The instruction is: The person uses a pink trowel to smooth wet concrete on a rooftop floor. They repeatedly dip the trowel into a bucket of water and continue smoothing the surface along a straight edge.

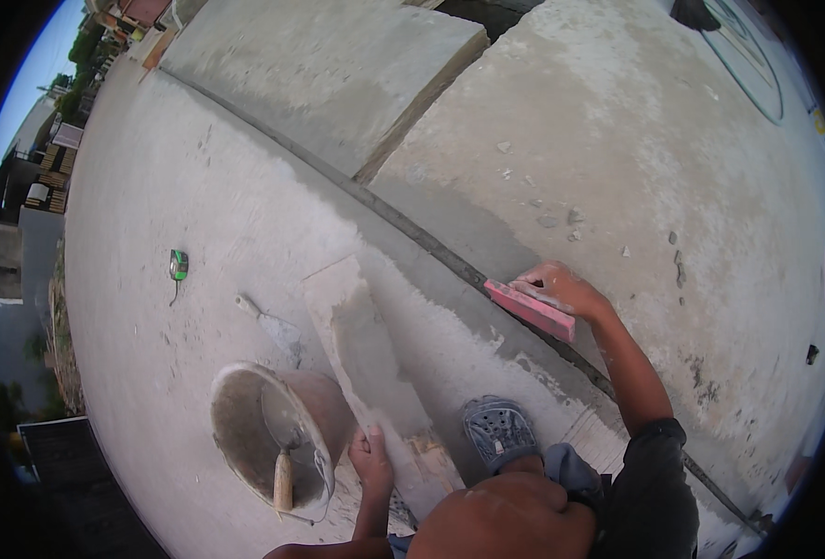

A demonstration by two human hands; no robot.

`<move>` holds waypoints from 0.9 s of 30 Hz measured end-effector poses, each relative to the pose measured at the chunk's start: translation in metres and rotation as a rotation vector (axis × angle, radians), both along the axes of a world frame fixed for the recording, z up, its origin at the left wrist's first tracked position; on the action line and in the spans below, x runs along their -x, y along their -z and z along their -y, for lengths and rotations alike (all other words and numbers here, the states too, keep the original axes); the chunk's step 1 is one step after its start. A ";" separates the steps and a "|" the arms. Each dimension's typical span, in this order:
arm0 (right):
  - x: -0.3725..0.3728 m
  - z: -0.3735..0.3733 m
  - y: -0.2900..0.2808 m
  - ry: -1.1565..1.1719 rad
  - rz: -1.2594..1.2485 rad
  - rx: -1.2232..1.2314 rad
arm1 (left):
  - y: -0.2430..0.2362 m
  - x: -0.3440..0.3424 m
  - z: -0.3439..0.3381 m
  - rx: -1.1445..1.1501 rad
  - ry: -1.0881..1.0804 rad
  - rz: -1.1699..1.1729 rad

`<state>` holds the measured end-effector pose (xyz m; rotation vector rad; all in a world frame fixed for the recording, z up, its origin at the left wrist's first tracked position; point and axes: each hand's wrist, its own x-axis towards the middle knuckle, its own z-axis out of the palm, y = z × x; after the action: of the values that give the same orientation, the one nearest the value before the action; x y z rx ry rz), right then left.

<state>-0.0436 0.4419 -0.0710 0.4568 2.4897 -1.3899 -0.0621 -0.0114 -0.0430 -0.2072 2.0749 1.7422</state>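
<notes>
My right hand [566,285] is closed round the back of a pink float [534,311], which lies along a narrow dark groove [412,231] in the concrete. Wet grey mortar [403,252] borders this groove on the near side. Lower down, my left hand [372,461] grips the edge of a long board [366,345] smeared with mortar. Just left of that hand, a bucket [338,410] leans over with its mouth toward the lower left. Inside it rests a trowel [284,480] with a wooden handle, among grey mortar.
A scraper-like trowel [273,326] lies beyond the bucket, and a green tape measure [179,265] farther left. My clog [499,430] stands between board and groove. Small stones [575,216] dot the right slab. A raised slab edge [422,102] and dark opening [492,13] are at the far side.
</notes>
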 end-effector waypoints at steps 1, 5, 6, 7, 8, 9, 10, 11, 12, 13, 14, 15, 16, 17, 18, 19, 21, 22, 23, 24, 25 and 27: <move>0.004 -0.002 -0.001 0.026 -0.051 0.010 | 0.001 0.001 0.000 0.009 0.001 -0.004; 0.086 0.013 -0.004 0.171 -0.161 -0.033 | -0.001 0.004 -0.003 0.013 -0.004 0.015; 0.112 0.014 -0.002 0.159 -0.170 -0.017 | -0.002 0.005 -0.004 0.007 -0.005 0.029; 0.138 0.019 0.008 0.173 -0.216 -0.063 | -0.001 0.006 -0.003 0.002 0.004 0.025; 0.163 0.023 0.018 0.188 -0.263 -0.109 | 0.001 0.007 -0.003 -0.002 0.014 0.019; 0.189 0.024 0.029 0.168 -0.275 -0.134 | 0.001 0.007 -0.001 -0.002 0.023 0.016; 0.211 0.026 0.035 0.145 -0.285 -0.160 | 0.000 0.007 -0.001 -0.005 0.011 0.017; 0.230 0.035 0.035 0.150 -0.287 -0.171 | -0.003 0.007 0.001 -0.003 -0.009 0.012; 0.244 0.039 0.034 0.160 -0.284 -0.194 | -0.004 0.006 0.001 -0.013 -0.022 0.014; 0.252 0.041 0.034 0.171 -0.279 -0.219 | -0.004 0.005 0.003 -0.009 -0.018 0.002; 0.256 0.040 0.035 0.130 -0.277 -0.248 | -0.002 0.005 0.005 -0.006 -0.013 -0.010; 0.261 0.039 0.038 0.087 -0.275 -0.277 | -0.002 0.004 0.007 -0.004 -0.009 -0.022; 0.264 0.037 0.042 0.047 -0.273 -0.308 | -0.002 0.004 0.007 0.003 -0.016 -0.021; 0.265 0.034 0.045 -0.013 -0.242 -0.326 | -0.003 0.005 0.006 0.008 -0.020 -0.019; 0.265 0.032 0.047 -0.074 -0.213 -0.341 | -0.004 0.006 0.004 0.015 -0.027 -0.019; 0.262 0.029 0.050 -0.133 -0.184 -0.358 | -0.007 0.007 0.001 -0.006 -0.028 -0.013; 0.245 0.030 0.037 -0.170 -0.092 -0.301 | -0.014 0.008 -0.002 -0.041 -0.035 -0.008; 0.231 0.032 0.029 -0.184 -0.045 -0.274 | -0.013 0.008 0.000 -0.038 -0.034 -0.004; 0.216 0.034 0.032 -0.183 -0.044 -0.285 | -0.010 0.008 0.004 -0.035 -0.031 0.000; 0.194 0.029 0.035 -0.174 -0.035 -0.306 | -0.007 0.009 0.003 -0.044 -0.019 0.009; 0.171 0.025 0.036 -0.166 -0.028 -0.330 | -0.006 0.009 -0.002 -0.049 -0.018 0.018; 0.123 0.030 0.022 -0.097 0.038 -0.283 | -0.010 0.009 -0.007 -0.046 -0.029 0.026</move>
<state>-0.1662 0.4120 -0.0926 0.4065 2.6488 -0.9879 -0.0713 -0.0047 -0.0333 -0.2461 2.0213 1.7924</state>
